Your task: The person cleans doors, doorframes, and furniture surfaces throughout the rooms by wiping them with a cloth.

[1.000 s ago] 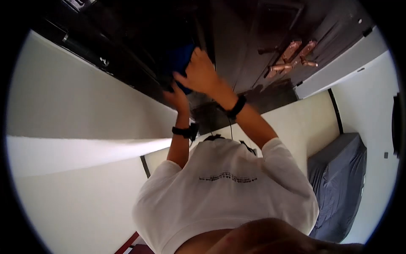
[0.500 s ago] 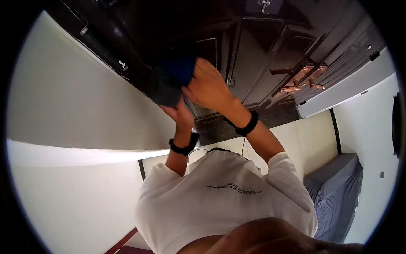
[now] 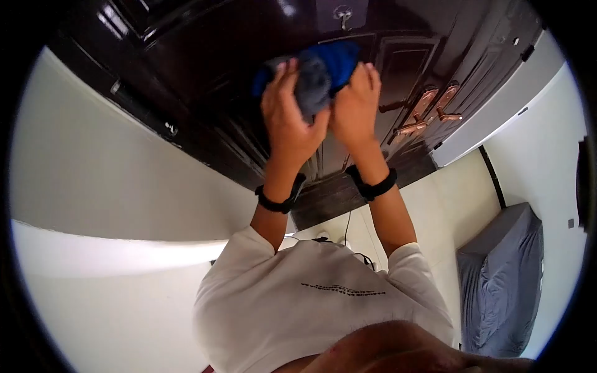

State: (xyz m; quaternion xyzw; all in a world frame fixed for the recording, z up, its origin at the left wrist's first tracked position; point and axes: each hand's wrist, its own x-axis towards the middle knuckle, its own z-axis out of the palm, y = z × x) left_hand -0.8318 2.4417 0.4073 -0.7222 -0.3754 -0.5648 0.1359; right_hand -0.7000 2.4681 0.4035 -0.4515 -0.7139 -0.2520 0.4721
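Observation:
A bunched blue and grey cloth (image 3: 314,81) is between my two hands, up in front of a dark, glossy panelled door (image 3: 205,87). My left hand (image 3: 289,118) grips its left side, fingertips curled over the grey part. On the other side, my right hand (image 3: 357,109) has its fingers closed around the blue end. Black bands circle both wrists. Whether the cloth touches the door surface, I cannot tell.
Copper-coloured door handles (image 3: 413,118) stick out at the right. A small metal fitting (image 3: 342,13) sits higher on the door. A pale wall (image 3: 112,161) borders the left. Behind me at the right stands furniture under a grey cover (image 3: 504,280).
Both hands have moved right and higher with the cloth. It is now more bunched up, and my left hand has come up from its lower edge to its side.

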